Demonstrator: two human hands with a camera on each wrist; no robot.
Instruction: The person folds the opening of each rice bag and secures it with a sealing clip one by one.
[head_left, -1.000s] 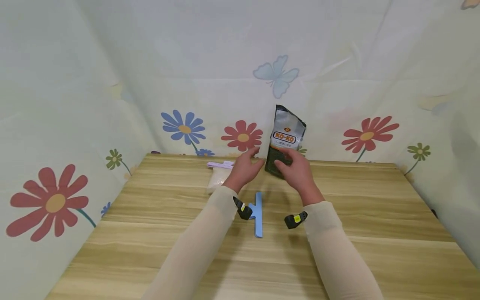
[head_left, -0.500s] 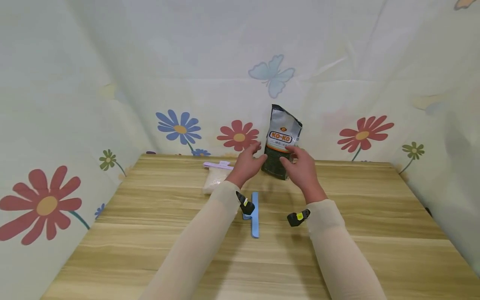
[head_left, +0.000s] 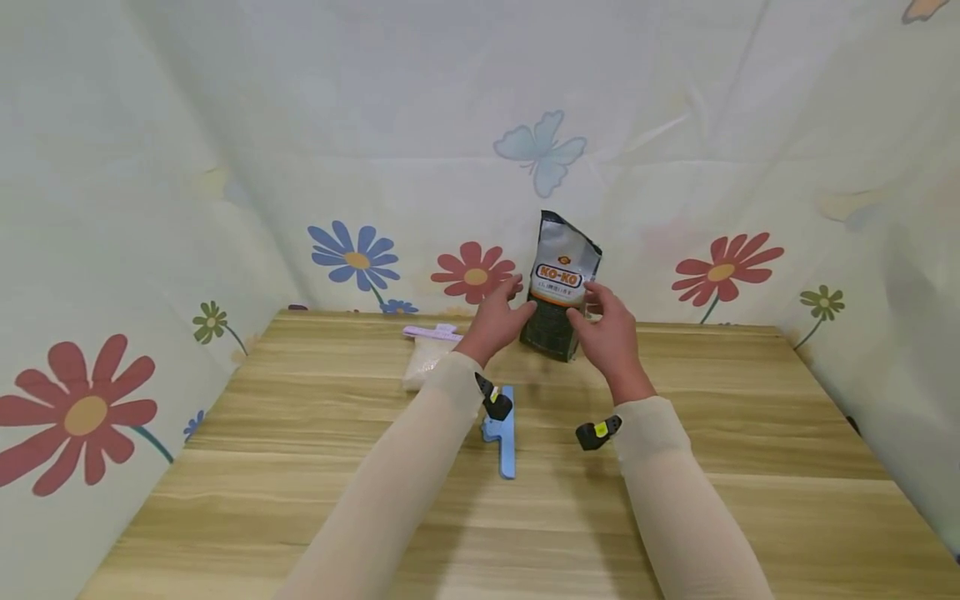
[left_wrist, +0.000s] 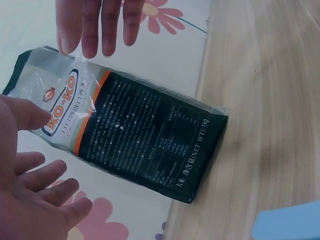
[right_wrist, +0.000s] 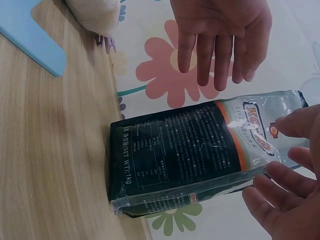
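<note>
While both hands' fingers (head_left: 517, 287) stay spread, the upright pouch (head_left: 561, 287) reads "KO-KO".

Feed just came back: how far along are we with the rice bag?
Done: the KO-KO bag stands upright at the table's back edge. In hand: left hand and right hand flank it, fingers open, not gripping. Left: blue clip lies unused; the bag's top shows no clip.
</note>
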